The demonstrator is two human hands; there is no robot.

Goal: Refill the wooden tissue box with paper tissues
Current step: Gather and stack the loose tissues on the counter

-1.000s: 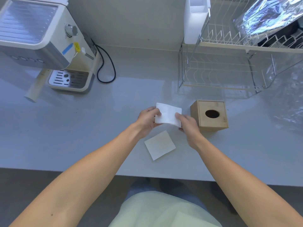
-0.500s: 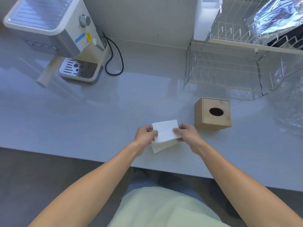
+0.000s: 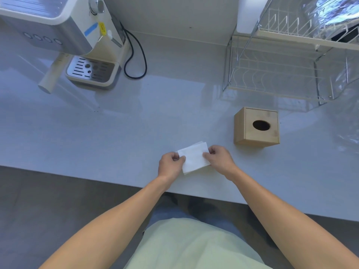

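tissue (image 3: pixel 194 159) lowered onto countertop (image 3: pixel 97 136), both hands pinching its ends, left hand (image 3: pixel 169 165), right hand (image 3: pixel 219 159)

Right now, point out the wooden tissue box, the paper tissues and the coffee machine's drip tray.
wooden tissue box (image 3: pixel 261 115): head view, top panel above the oval hole.
paper tissues (image 3: pixel 194 158): head view, middle of the white stack.
drip tray (image 3: pixel 91 69): head view, slotted metal grille.

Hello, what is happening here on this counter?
A person holds white paper tissues between the left hand and the right hand, low over the grey counter. The wooden tissue box stands to the right, apart from the hands. No tissue shows in its oval hole.
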